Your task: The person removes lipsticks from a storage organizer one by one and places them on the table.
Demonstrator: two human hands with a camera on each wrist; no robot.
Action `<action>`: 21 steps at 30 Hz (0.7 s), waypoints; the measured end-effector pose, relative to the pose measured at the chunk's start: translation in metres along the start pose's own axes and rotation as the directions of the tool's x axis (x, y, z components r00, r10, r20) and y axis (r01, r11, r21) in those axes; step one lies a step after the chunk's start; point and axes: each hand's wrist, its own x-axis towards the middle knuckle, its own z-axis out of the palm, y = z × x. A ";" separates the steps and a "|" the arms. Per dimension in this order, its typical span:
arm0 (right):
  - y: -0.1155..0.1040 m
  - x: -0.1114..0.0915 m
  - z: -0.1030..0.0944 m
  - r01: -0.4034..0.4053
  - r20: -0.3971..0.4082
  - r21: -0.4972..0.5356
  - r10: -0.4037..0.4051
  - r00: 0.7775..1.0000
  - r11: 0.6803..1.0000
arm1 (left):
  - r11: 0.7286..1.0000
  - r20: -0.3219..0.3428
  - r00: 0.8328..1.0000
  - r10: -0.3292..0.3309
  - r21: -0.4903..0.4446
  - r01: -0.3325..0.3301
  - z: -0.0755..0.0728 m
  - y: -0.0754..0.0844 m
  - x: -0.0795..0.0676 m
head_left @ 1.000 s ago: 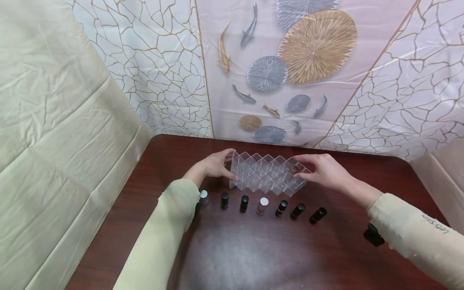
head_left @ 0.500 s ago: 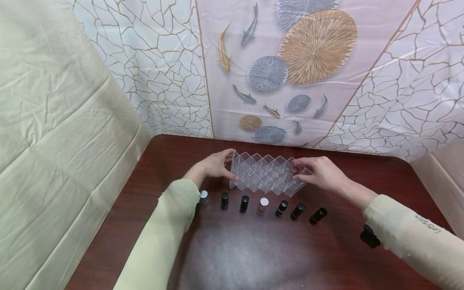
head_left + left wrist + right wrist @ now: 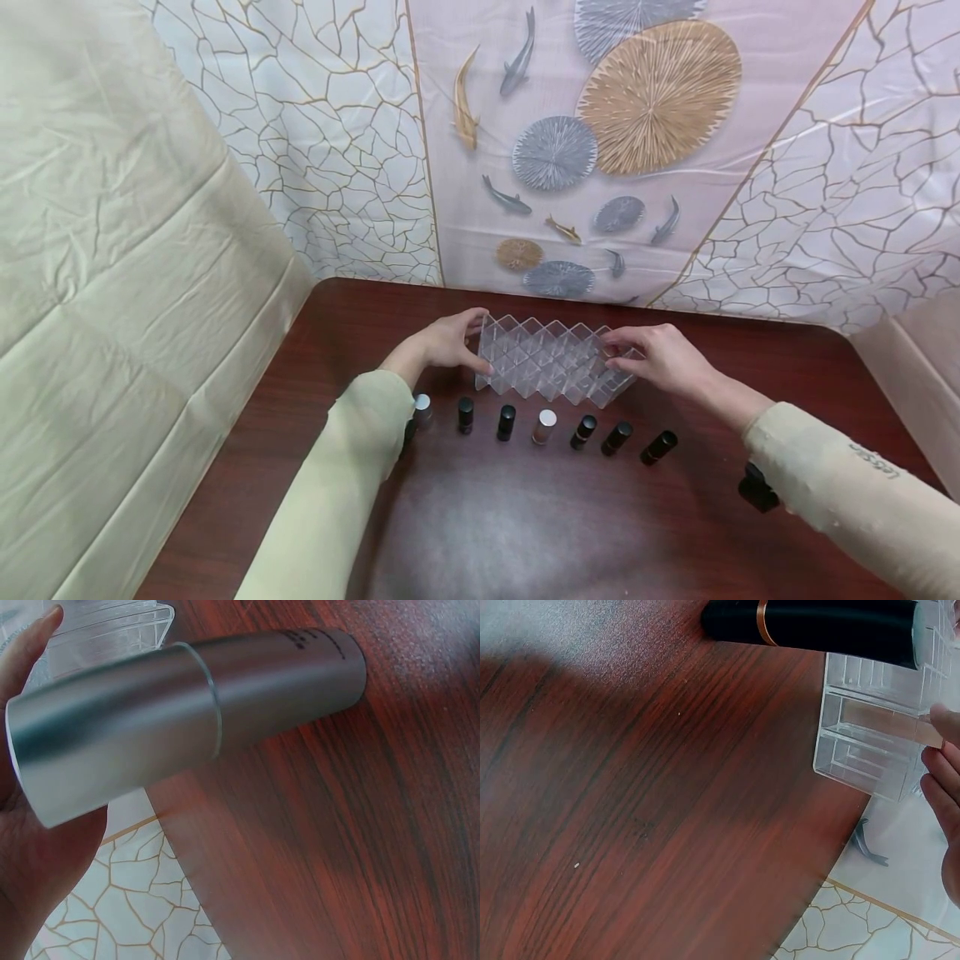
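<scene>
A clear acrylic lipstick organizer [image 3: 551,358] with diamond-shaped compartments lies near the back of the dark wood table. My left hand [image 3: 450,340] grips its left end, thumb at the front and fingers round behind. At the right end, my right hand [image 3: 660,354] pinches the outer end of a brownish lipstick tube [image 3: 889,724]. In the right wrist view most of that tube sits within one compartment, seen through the clear walls. The left thumb [image 3: 34,641] shows against the organizer in the left wrist view, partly behind a silver lipstick tube [image 3: 187,720].
In front of the organizer runs a row of upright lipsticks: a silver one [image 3: 422,408] at the left, several black ones such as this black tube [image 3: 506,422], and a pale silver one [image 3: 544,426] between them. A patterned cloth [image 3: 555,158] hangs behind the table.
My right hand has shifted slightly left at the organizer's right end, and its forearm has followed. The left hand, organizer and lipstick row look the same.
</scene>
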 end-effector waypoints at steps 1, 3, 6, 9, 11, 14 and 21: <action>0.000 0.000 0.000 0.002 -0.003 0.002 -0.002 1.000 1.000 | 1.000 0.000 1.000 0.000 0.000 0.000 0.000 0.000 0.000; 0.000 0.000 0.001 0.001 -0.008 0.008 -0.001 1.000 1.000 | 1.000 0.001 1.000 0.000 0.000 0.000 0.000 0.000 0.000; 0.001 0.000 0.002 -0.005 -0.015 0.015 0.005 1.000 1.000 | 1.000 0.001 1.000 -0.001 0.004 0.001 0.000 0.000 0.000; 0.000 -0.001 0.002 -0.016 -0.021 0.025 0.017 1.000 1.000 | 1.000 0.001 1.000 -0.004 0.005 0.004 0.000 0.000 0.000; 0.000 -0.001 0.002 -0.023 -0.024 0.034 0.024 0.999 0.999 | 1.000 0.001 1.000 -0.002 0.006 0.002 0.000 0.001 -0.001; -0.002 0.000 -0.001 -0.046 -0.014 0.048 0.047 0.999 0.998 | 1.000 0.002 1.000 0.001 0.006 -0.001 0.000 0.001 -0.001; -0.006 0.001 -0.009 -0.065 -0.009 0.050 0.065 0.998 0.997 | 1.000 0.005 1.000 0.001 0.002 -0.001 -0.001 0.002 -0.002</action>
